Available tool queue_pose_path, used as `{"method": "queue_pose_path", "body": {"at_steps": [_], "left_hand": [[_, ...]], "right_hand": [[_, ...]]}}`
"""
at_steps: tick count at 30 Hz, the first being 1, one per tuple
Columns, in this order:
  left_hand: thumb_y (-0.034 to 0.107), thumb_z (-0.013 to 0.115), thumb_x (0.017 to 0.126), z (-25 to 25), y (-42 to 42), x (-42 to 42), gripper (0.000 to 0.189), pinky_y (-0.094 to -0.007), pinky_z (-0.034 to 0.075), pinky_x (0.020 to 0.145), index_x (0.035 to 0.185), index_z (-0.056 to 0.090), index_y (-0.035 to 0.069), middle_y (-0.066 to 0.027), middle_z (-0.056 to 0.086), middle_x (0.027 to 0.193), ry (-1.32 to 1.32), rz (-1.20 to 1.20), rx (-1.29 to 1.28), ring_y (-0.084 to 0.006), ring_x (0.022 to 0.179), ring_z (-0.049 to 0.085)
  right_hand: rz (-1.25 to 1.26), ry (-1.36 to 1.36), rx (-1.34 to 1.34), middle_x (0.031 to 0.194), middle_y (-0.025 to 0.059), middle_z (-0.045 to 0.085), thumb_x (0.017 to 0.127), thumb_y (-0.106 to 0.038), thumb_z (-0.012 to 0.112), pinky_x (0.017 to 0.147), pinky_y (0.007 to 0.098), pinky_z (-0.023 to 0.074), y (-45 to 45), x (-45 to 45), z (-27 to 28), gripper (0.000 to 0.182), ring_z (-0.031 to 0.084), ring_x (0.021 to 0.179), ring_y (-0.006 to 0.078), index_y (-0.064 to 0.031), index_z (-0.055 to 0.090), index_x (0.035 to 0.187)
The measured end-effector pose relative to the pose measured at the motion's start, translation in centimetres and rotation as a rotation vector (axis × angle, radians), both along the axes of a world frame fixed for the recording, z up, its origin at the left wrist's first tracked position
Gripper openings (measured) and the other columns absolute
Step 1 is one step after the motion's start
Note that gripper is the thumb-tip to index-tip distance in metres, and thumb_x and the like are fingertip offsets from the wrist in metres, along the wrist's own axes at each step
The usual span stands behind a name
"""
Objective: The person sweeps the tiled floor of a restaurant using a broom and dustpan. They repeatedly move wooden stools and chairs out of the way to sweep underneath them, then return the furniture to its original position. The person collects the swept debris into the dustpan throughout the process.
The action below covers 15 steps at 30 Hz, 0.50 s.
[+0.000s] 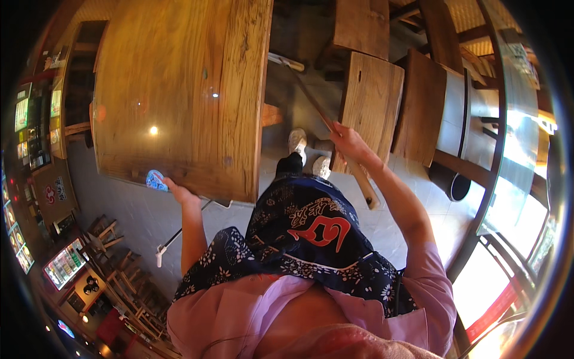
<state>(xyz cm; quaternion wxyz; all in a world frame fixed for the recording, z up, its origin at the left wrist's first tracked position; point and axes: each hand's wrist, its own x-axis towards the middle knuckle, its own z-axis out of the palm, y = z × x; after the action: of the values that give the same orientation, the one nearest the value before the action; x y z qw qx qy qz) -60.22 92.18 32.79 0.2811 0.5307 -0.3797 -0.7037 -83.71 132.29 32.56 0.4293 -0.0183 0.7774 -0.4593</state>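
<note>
My right hand is closed around the brown wooden handle of a long-handled floor tool, a broom or a mop. The handle's thick end slants back past my apron, while its narrow pale head lies low by the table's side, partly hidden. At the near edge of the wooden table, my left hand has its thumb by a round blue patterned disc. Its other fingers are out of sight, so its grip is unclear. Behind that forearm runs a thin dark rod with a white end.
Wooden stools or benches stand close on my right. A dark bin sits beyond them, near a glass panel. My shoes are on the grey tiled floor, between table and benches. Wooden chairs line the lower left.
</note>
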Motion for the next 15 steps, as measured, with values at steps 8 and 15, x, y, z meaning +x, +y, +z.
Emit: {"method": "queue_pose_path", "body": {"at_steps": [8, 15], "left_hand": [[0.062, 0.033, 0.086, 0.9, 1.3, 2.2, 0.072, -0.0378, 0.027, 0.104, 0.137, 0.031, 0.01, -0.0062, 0.034, 0.139, -0.143, 0.031, 0.064, -0.0245, 0.125, 0.035], [0.064, 0.037, 0.084, 1.5, 2.2, 0.1, 0.078, -0.0383, 0.022, 0.106, 0.14, 0.024, 0.012, -0.0059, 0.026, 0.144, -0.34, 0.142, 0.101, -0.0257, 0.129, 0.028]], "right_hand": [[0.324, 0.623, 0.416, 0.074, 0.0198, 0.063, 0.08, -0.019, 0.045, 0.058, 0.0416, 0.0531, -5.8, -19.2, -13.3, 0.027, 0.063, 0.06, 0.0316, -0.0041, 0.055, 0.101], [0.238, 0.227, 0.686, 0.09, 0.0164, 0.064, 0.08, -0.019, 0.046, 0.063, 0.0416, 0.0547, -10.3, -29.0, -15.5, 0.031, 0.066, 0.07, 0.0298, -0.0014, 0.054, 0.104]]}}
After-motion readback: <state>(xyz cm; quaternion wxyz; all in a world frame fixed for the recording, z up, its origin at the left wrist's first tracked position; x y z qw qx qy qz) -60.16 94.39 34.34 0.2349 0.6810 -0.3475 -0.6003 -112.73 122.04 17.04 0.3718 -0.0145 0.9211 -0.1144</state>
